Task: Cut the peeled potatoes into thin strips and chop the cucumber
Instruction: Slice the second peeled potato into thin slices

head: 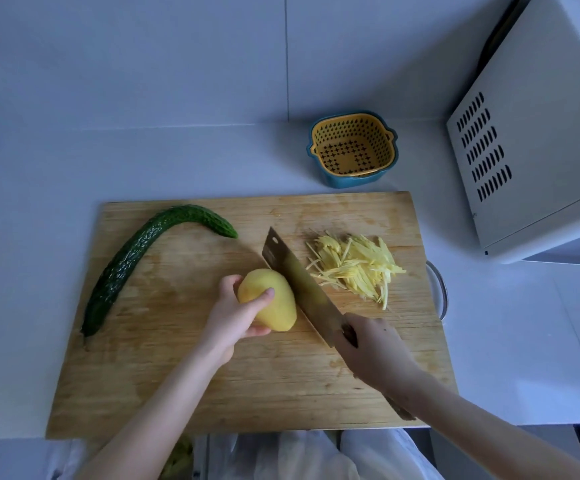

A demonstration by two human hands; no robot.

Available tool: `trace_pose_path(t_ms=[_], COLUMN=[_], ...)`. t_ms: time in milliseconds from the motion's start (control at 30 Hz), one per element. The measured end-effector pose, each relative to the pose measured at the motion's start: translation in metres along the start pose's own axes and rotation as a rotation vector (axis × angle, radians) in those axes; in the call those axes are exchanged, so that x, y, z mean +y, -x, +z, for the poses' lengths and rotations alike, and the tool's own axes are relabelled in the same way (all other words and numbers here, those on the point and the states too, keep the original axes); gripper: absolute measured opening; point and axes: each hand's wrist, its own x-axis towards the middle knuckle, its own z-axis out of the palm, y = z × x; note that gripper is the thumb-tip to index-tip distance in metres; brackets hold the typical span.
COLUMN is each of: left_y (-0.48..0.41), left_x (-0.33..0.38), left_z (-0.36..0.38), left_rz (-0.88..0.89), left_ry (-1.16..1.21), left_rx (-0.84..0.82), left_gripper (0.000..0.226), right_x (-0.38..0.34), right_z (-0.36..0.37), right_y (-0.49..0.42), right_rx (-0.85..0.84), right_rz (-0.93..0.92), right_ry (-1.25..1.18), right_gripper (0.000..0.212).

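Note:
A peeled yellow potato lies near the middle of the wooden cutting board. My left hand grips it from the left, fingers curled round it. My right hand grips the handle of a cleaver, whose blade rests against the potato's right side, tip pointing away from me. A pile of thin potato strips lies on the board to the right of the blade. A whole dark green cucumber, long and curved, lies along the board's left side.
A yellow strainer basket inside a blue bowl stands behind the board on the white counter. A white appliance with vent slots fills the right. The counter's front edge runs just below the board.

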Motion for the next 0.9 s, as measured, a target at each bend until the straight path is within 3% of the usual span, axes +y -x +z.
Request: trace_pose_path(t_ms=[367, 567, 667, 767, 900], left_y=[-0.004, 0.000, 0.000, -0.002, -0.005], left_x=[-0.005, -0.006, -0.013, -0.027, -0.027], left_z=[0.013, 0.000, -0.002, 0.001, 0.012], left_rz=[0.095, 0.103, 0.255, 0.529, 0.555], left_ry=[-0.095, -0.016, -0.127, -0.422, -0.372], left_rx=[0.151, 0.109, 0.139, 0.266, 0.311], left_gripper=[0.054, 0.056, 0.058, 0.067, 0.070], right_x=[-0.014, -0.020, -0.019, -0.019, -0.022], right_z=[-0.001, -0.002, -0.003, -0.004, -0.004], right_y=[-0.003, -0.007, -0.008, -0.009, -0.011], right_rx=[-0.044, -0.058, -0.057, -0.062, -0.066], right_rz=[-0.062, -0.152, -0.136, -0.137, -0.120], right_ry=[0.152, 0.267, 0.251, 0.210, 0.196], right_gripper=[0.027, 0.022, 0.024, 0.024, 0.024])
